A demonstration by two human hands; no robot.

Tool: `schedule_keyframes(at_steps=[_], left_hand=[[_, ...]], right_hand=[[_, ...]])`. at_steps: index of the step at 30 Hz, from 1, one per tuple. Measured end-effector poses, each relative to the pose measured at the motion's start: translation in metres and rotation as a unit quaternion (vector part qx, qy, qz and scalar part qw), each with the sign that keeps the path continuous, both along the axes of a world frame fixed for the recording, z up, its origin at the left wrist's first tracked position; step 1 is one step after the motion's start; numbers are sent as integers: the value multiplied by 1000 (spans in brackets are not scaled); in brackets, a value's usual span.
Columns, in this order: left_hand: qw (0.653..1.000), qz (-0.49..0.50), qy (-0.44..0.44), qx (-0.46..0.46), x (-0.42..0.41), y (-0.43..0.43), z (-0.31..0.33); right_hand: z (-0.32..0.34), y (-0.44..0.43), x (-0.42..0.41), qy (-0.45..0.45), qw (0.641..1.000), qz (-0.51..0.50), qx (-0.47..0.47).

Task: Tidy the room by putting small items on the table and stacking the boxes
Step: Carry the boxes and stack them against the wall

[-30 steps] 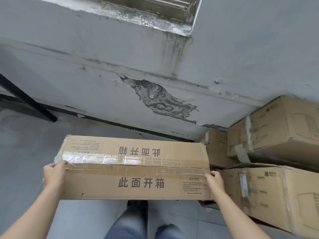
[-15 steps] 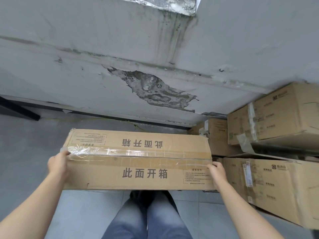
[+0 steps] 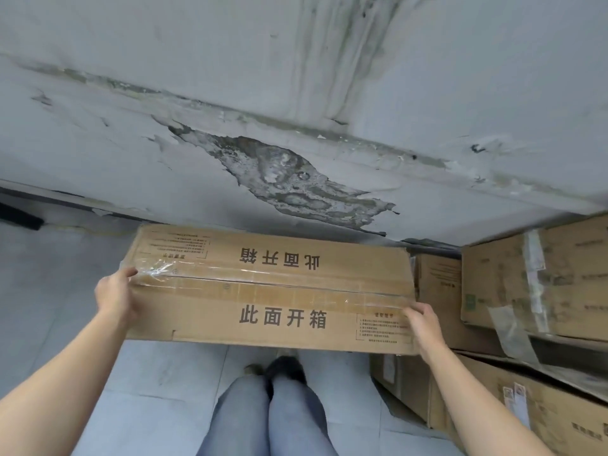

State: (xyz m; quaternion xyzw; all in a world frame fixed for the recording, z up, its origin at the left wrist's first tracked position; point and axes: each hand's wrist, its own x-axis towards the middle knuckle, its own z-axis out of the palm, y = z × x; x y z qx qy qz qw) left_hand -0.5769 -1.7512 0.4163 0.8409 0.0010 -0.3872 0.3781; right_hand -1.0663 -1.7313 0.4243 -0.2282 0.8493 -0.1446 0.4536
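A long brown cardboard box with a taped seam and printed characters on top hangs in front of me above the floor. My left hand grips its left end, thumb over the top edge. My right hand grips its right front corner, fingers wrapped down the side. The box's right end comes close to a stack of cardboard boxes against the wall; whether they touch I cannot tell.
A lower large box lies under the stack on the right, and a smaller box stands behind. The peeling grey wall is straight ahead. Grey floor tiles extend to the left. My legs and shoes are below the box.
The box, carried in both hands, has shifted right and toward the wall, closer to the stack of boxes. My view has moved forward and right.
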Motion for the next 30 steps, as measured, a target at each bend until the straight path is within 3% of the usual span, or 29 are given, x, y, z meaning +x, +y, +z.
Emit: schedule_keyframes(at_steps=[5,11,16,21,26,30], left_hand=[[993,-115,-19,3,-31,-40,-70],[972,-228,-55,24,-40,-67,-96],[924,-351,-106,111,-38,-57,-97],[905,-374,-105,173,-43,-42,-95],[917,-367,-36,150,-22,-23,-109],[912,-378,-54,148,-8,-12,-135]], right_hand=[[-57,-26,-23,41,999,14,5],[-85,-25,-25,163,979,99,69],[-81,-24,-5,200,951,189,141],[-75,-20,0,203,933,232,185],[-73,-10,4,194,922,249,222],[-78,0,2,190,927,252,205]])
